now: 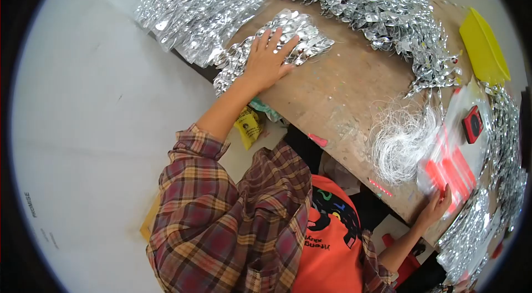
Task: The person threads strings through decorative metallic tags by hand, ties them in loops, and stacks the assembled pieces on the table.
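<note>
Pale floor lies left of a brown table. On the table's left end sits a big silver heap, then a smaller silver bundle; the left hand rests on it, palm down, fingers spread, gripping nothing. Rightward come white thread, tangled, then the right hand, fingers slightly bent at the edge of red-striped bags, whether pinching I cannot tell, then a red case and a yellow tray.
</note>
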### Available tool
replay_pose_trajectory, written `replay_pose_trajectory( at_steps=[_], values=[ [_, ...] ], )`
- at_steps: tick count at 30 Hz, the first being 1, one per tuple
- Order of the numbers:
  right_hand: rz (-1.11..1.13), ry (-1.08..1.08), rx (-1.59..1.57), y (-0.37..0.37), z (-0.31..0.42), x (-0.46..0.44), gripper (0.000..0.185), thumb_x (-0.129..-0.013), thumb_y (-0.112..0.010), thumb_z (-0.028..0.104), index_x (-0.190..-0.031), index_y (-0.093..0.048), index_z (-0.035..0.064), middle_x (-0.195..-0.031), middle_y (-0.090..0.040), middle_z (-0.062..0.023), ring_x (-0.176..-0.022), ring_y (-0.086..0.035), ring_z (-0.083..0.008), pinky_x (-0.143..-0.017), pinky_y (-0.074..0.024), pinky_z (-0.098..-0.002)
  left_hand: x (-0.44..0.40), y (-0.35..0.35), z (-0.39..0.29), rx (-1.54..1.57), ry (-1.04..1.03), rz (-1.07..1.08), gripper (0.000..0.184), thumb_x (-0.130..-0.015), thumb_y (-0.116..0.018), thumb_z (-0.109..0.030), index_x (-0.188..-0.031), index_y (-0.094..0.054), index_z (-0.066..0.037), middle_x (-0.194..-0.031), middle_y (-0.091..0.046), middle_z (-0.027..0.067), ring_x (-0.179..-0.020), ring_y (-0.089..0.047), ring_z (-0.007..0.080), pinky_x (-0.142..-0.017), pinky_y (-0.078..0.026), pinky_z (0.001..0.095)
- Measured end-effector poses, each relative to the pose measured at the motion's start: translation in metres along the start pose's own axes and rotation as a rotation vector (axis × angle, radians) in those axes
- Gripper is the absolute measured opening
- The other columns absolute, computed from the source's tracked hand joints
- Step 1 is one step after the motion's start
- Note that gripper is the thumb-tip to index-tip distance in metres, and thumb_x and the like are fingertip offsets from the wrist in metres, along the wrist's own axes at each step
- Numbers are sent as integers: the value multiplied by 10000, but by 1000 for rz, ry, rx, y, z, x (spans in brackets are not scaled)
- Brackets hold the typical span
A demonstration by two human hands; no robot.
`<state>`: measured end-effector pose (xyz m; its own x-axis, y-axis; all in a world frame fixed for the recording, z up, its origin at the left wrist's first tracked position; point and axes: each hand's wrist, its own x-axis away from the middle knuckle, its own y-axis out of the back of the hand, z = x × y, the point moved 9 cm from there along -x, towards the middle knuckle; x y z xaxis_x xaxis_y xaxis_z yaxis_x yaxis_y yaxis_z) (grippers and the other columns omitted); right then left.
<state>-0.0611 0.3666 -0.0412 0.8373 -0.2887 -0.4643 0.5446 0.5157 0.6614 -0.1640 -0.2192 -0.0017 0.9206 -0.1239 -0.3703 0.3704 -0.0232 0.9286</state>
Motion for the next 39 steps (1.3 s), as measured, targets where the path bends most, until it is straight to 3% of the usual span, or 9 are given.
replay_pose_trajectory(
  at_steps=[5,8,15,23,25,27,29,32,39],
  values=[
    [10,-25,4,2,0,0,334,-901,-512,113,-1216,-499,2,-1164,-517,-121,-1038,-502,-213,-907,-399,-308,-12,15,35,204,26,-17,956,-634,-727,-471,-1403,-254,-157,-1402,-280,200,-1281,-289,361,-1053,-238,421],
    [10,1,17,0,-1,0,332,-903,-508,112,-1215,-498,-1,-1162,-519,-120,-1036,-503,-212,-906,-400,-307,-3,-9,86,390,249,268,1104,-589,-732,-551,-1421,-166,-95,-1437,-229,194,-1331,-220,325,-1083,-199,399],
    [11,10,-8,0,-2,1,331,-907,-502,113,-1216,-496,-4,-1158,-519,-121,-1017,-509,-208,-891,-403,-300,-3,-29,97,417,246,433,1115,-570,-668,-667,-1399,-236,-58,-1412,-271,216,-1328,-232,324,-1084,-198,392],
    [8,-21,-44,0,-5,1,328,-908,-506,116,-1213,-499,-4,-1153,-521,-118,-1015,-507,-202,-891,-401,-298,1,-27,77,272,262,410,1081,-614,-625,-687,-1403,-223,-66,-1388,-303,234,-1318,-242,355,-1079,-203,395],
    [7,-17,-32,0,-3,0,327,-907,-509,115,-1212,-501,-3,-1153,-521,-118,-1016,-506,-201,-892,-400,-297,-2,-18,68,361,328,276,1101,-606,-623,-700,-1401,-217,-57,-1390,-303,227,-1299,-270,374,-1067,-215,420],
    [6,-13,-18,1,-2,1,327,-906,-511,114,-1211,-502,-3,-1152,-520,-117,-1016,-505,-200,-893,-399,-297,-10,-8,52,403,263,203,984,-670,-585,-678,-1408,-232,-132,-1401,-279,225,-1295,-270,377,-1056,-207,458],
    [9,-19,-21,1,-2,1,324,-907,-510,113,-1209,-503,-3,-1149,-520,-116,-1019,-503,-199,-898,-395,-297,-21,-6,32,136,84,201,775,-781,-504,-614,-1405,-249,-232,-1417,-254,208,-1303,-252,364,-1051,-190,479],
    [-6,-34,-57,1,-5,1,323,-904,-511,114,-1206,-506,-1,-1141,-522,-115,-1020,-502,-200,-902,-392,-297,-30,-24,26,97,-36,96,603,-854,-482,-484,-1384,-304,-258,-1392,-315,190,-1284,-291,353,-1028,-238,450],
    [-4,-47,-63,0,-2,0,327,-898,-513,114,-1204,-508,0,-1139,-524,-116,-1015,-503,-202,-901,-391,-298,-41,-23,18,54,41,106,576,-867,-435,-512,-1368,-341,-242,-1394,-316,178,-1280,-293,359,-1021,-222,501]
  ],
)
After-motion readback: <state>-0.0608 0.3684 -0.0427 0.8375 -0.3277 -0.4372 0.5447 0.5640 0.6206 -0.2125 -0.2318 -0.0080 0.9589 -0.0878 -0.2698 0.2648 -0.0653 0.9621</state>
